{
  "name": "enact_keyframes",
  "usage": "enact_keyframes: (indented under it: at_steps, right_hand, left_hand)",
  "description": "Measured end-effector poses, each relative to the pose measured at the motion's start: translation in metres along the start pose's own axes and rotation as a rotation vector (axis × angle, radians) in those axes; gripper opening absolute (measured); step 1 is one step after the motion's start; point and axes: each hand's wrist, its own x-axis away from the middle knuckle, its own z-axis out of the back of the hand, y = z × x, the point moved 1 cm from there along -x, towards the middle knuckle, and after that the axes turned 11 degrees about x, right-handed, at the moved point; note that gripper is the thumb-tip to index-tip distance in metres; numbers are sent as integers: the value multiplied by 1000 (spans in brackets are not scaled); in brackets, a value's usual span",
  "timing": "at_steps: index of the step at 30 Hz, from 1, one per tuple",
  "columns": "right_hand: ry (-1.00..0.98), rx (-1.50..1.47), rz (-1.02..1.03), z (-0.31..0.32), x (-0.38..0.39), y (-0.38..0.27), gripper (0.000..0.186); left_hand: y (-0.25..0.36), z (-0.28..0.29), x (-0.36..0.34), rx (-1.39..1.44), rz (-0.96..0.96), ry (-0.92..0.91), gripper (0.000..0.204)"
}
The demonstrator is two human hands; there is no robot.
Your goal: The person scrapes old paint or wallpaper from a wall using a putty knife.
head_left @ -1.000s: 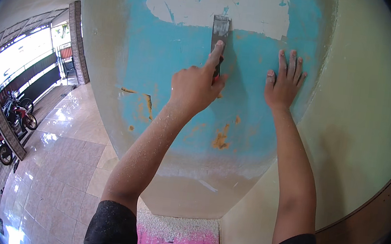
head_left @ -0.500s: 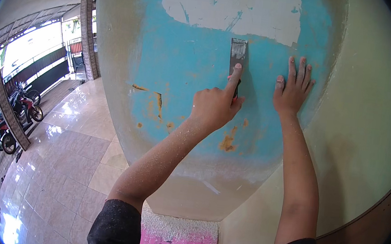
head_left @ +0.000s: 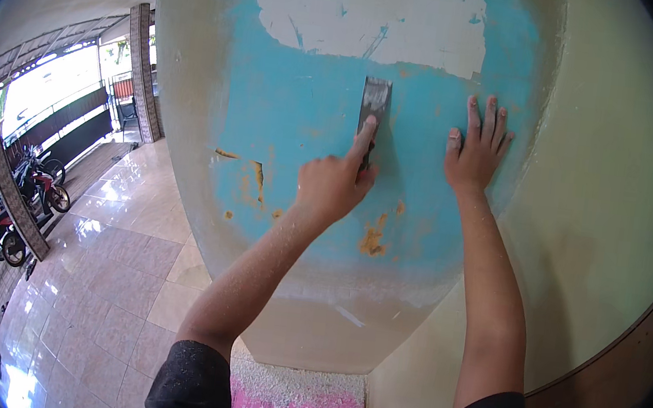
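My left hand (head_left: 333, 179) grips a flat metal scraper (head_left: 376, 97), index finger stretched along its blade. The scraper's tip lies on the blue-painted wall (head_left: 290, 103), a little below a white patch (head_left: 372, 16) with ragged edges and small blue flecks. To the right, my right hand (head_left: 477, 153) rests on the blue paint with its fingers spread and whitish dust on them. Rust-coloured scuffs (head_left: 375, 238) and cracked paint (head_left: 257, 180) mark the lower part of the blue area. The scraper's handle is mostly hidden by my fingers.
A pale green wall (head_left: 606, 155) stands at the right above a brown wooden edge (head_left: 590, 363). A glossy tiled floor (head_left: 108, 284) extends at the left toward pillars (head_left: 140, 70) and parked motorcycles (head_left: 42, 188). Below me lies a pink sheet strewn with white flakes (head_left: 297, 394).
My left hand with the scraper has moved down, so the blade sits farther below the white patch. My right hand stays spread on the wall. The view has shifted slightly.
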Motion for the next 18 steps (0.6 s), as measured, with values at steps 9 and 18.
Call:
enact_keyframes:
  at_steps: [9,18]
  right_hand:
    - [-17,-15,3,4,2,5,64]
    - [-16,-33,1,2,2,0,64]
  left_hand:
    - [6,-12,27,26,11,65,83]
    - [-51,-62,125,146,76,-23,79]
